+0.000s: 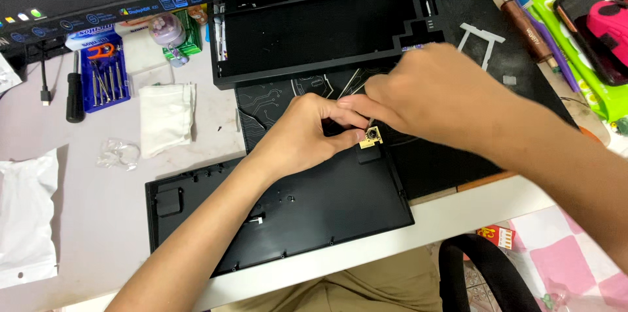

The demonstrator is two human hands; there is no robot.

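White bench (196, 122), cluttered, seen from above; a dark patterned mat (275, 99) covers its middle. Item one: black keyboard bottom case (314, 214), flat on the bench nearest the person, inner side up, long axis running left to right with the right end tilted slightly away from the person. Item two: small gold circuit board (370, 138) with a round black part on top, sitting at the far right corner of that case, lying flat; too small to tell which way it points. Item three: black keyboard frame (314, 31), open slots along its far edge, lying beyond the mat, long axis also left to right. Left hand (307, 135): fingers curled in, thumb and forefinger pinched together right against the small board, touching or just beside its left edge. Right hand (425, 96): closed loosely, fingertips bunched and pointing down at the same spot, meeting the left fingers above the board; whether it holds a tool cannot be told. Surroundings: blue screwdriver set (104, 76) and a black-handled screwdriver (74, 96) at the far left, folded white cloth (167, 118) beside them, white plastic bag (26, 217) at the left edge, pens (523, 17) at the far right.
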